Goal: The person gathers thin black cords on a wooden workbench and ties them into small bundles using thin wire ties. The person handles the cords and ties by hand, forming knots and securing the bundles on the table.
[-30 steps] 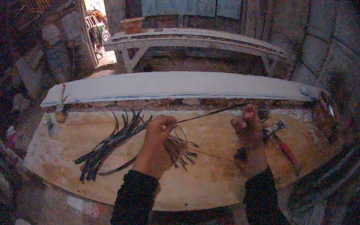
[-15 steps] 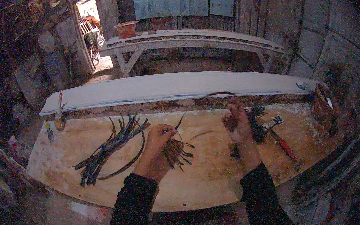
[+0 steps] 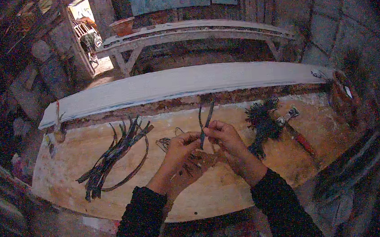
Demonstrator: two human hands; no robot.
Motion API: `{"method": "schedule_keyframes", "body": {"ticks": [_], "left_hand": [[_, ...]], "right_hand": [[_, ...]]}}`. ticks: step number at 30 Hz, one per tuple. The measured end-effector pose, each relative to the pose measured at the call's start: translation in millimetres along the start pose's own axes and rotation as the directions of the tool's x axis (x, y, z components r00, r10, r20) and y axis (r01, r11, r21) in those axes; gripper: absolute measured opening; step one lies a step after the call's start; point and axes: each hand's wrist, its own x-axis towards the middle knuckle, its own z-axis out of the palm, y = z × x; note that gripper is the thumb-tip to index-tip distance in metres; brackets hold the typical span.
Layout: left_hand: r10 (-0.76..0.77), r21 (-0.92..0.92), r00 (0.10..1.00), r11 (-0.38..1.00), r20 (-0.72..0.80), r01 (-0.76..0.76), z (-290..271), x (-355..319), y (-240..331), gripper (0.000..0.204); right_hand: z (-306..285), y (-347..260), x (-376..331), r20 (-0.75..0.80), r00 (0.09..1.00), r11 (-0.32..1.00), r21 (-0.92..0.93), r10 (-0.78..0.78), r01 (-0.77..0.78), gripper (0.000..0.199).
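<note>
Over the middle of the board, my left hand is closed around several thin dark strips, whose ends poke out below the fingers. My right hand pinches a dark strip that stands up between the two hands; the fingertips of both hands nearly meet at its lower part. To the left lies a loose bundle of long dark strips, one bent in a wide loop. On the right rests a knotted black bundle with frayed ends, against a red-handled tool with a pale, worn head.
The wooden board has a curved near edge. A long whitish plank runs along its far side. A brush-like stick stands at the far left, a brown container at the right. Behind is a bench with a clay pot.
My right hand has come left and down from beside the black bundle to meet my left hand, bringing its strip upright. The left hand has shifted slightly right. The view has tilted a little.
</note>
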Motion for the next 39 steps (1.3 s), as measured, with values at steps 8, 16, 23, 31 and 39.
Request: {"method": "schedule_keyframes", "body": {"ticks": [8,16,23,31,39], "left_hand": [[0.051,0.030,0.996,0.998,0.075,-0.054,-2,7,-11,0.027],[0.037,0.030,0.998,0.999,0.058,-0.039,0,0,-5,0.027],[-0.015,0.151,0.999,0.988,-0.051,0.023,2,0,6,0.020],[-0.022,0.036,1.000,0.999,-0.014,0.022,6,-3,7,0.016],[0.031,0.179,0.997,0.984,-0.068,-0.018,6,-2,6,0.016]], "right_hand": [[-9,10,7,-0.069,0.986,0.982,-0.124,-0.153,0.144,0.015],[-9,14,11,-0.090,0.984,0.978,-0.158,-0.153,0.137,0.016],[-7,14,9,-0.083,0.978,0.978,-0.109,-0.190,0.180,0.016],[4,8,2,-0.083,0.977,0.974,-0.130,-0.196,0.185,0.019],[11,2,-5,-0.098,0.983,0.969,-0.206,-0.158,0.135,0.023]]}}
